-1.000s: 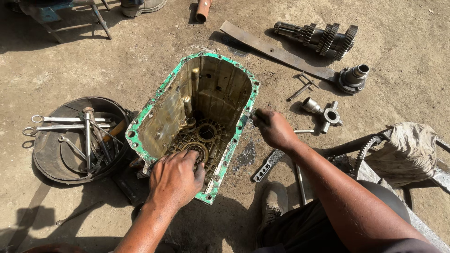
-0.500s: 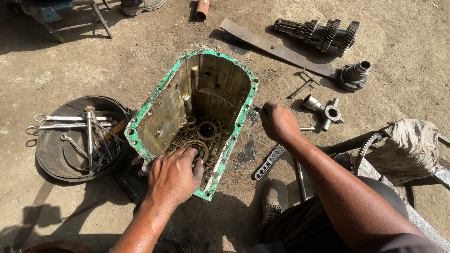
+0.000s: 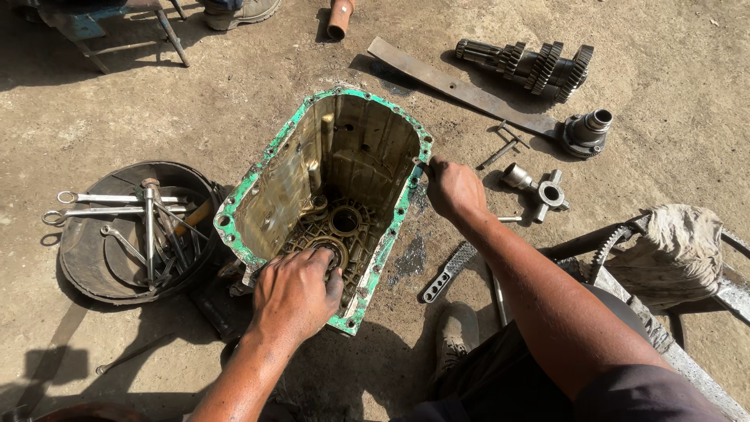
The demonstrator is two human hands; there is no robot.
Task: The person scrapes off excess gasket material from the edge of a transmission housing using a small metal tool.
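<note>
Steadying the green-flanged gearbox housing [image 3: 344, 148], the right hand [image 3: 453, 187] is clenched on its rim while the left hand [image 3: 295, 293] is closed over the bearing [image 3: 334, 248] inside.

**Harsh midday sun, crisp shot**

Really bright daylight here, hard sun coming from the upper right going by how the shadows fall down and to the left. The gear shaft [image 3: 539, 66] and flat metal bar [image 3: 461, 87] throw short dark shadows on the dirt. Inside the green-rimmed housing [image 3: 275, 152] the left wall glares yellowish, pretty shiny. Deep shadow pools along the bottom edge and top left corner. Focus is sharp all over, no motion blur, slight wide-angle stretch toward the corners.
</note>
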